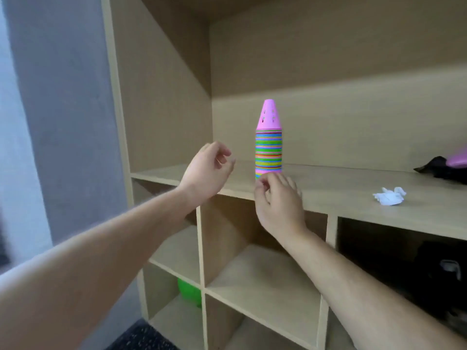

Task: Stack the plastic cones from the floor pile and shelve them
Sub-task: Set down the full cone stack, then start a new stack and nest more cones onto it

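A tall stack of plastic cones (268,147) stands upright on the wide wooden shelf (341,183), with a pink cone on top and many coloured rims below. My left hand (209,170) hovers left of the stack, fingers loosely curled, holding nothing. In front of the stack's base is my right hand (278,198), also loosely curled and empty. It hides the lowest cones. Neither hand touches the stack.
A crumpled white tissue (390,195) lies on the shelf at right. A black item (439,168) with a pink object (458,159) sits at the far right edge. Cubby compartments below hold a green ball (189,291) and dark things. A grey wall stands at left.
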